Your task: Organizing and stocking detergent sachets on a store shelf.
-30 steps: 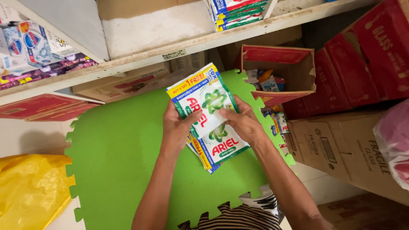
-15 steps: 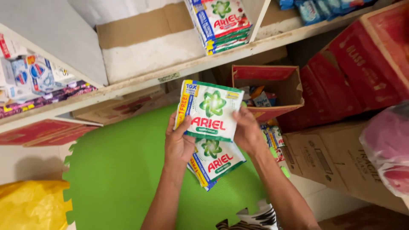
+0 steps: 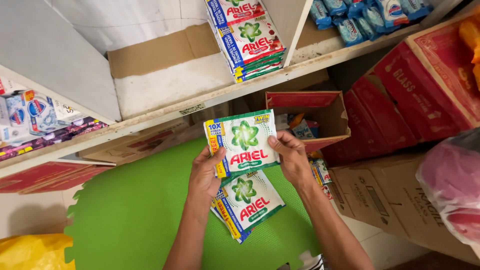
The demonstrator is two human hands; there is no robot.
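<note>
My left hand (image 3: pixel 205 172) and my right hand (image 3: pixel 291 157) together hold a stack of green-and-white detergent sachets (image 3: pixel 244 145) by the two sides, raised above a green foam mat (image 3: pixel 130 210). The top sachet faces me; further sachets (image 3: pixel 247 202) hang below it, fanned out under my left hand. On the shelf (image 3: pixel 200 100) above stands a pile of the same sachets (image 3: pixel 250 40), leaning against a white divider (image 3: pixel 287 22).
An open red-lined cardboard box (image 3: pixel 320 117) with small packets sits just right of my hands. Red and brown cartons (image 3: pixel 415 95) stack at right, a pink bag in clear plastic (image 3: pixel 450 185) far right, blue packets (image 3: pixel 365 15) top right, boxed soaps (image 3: pixel 30 115) at left, a yellow bag (image 3: pixel 30 252) bottom left.
Both hands have lifted the sachets up towards the shelf and turned the top one upright. The view has tilted upward, showing more of the shelf and its sachet pile.
</note>
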